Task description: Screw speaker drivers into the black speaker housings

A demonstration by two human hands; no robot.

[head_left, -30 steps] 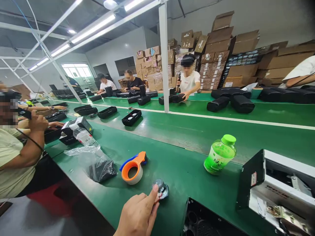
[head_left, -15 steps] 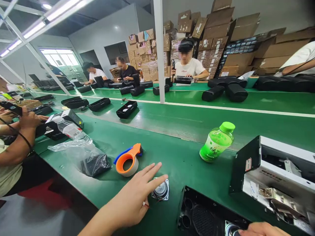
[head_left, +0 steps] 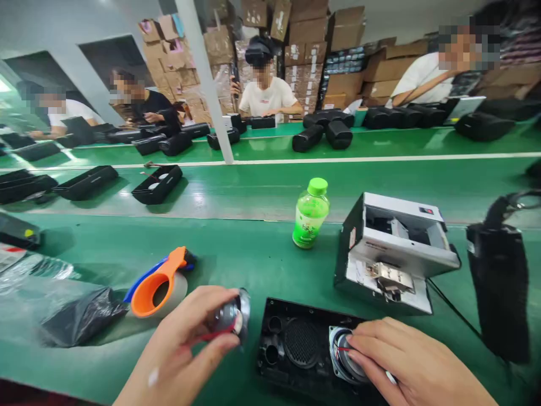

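My left hand [head_left: 186, 344] grips a small round speaker driver [head_left: 234, 316] with red wires, lifted just left of a black speaker housing [head_left: 296, 344] that lies flat at the near table edge. My right hand [head_left: 406, 361] rests on a second round speaker driver [head_left: 344, 352] seated in the housing's right opening, fingers pressing on it. The housing's centre shows a round grille and small holes at its left end.
An orange tape dispenser [head_left: 158, 282] and a plastic bag [head_left: 63, 313] lie to the left. A green bottle [head_left: 310, 213], a grey machine [head_left: 393, 251] and a black pouch [head_left: 501, 282] stand behind. Black housings [head_left: 156, 183] ride the conveyor; several people work opposite.
The view swung right and down. My left hand picked the small driver up off the table. My right hand came in onto the driver in the housing.
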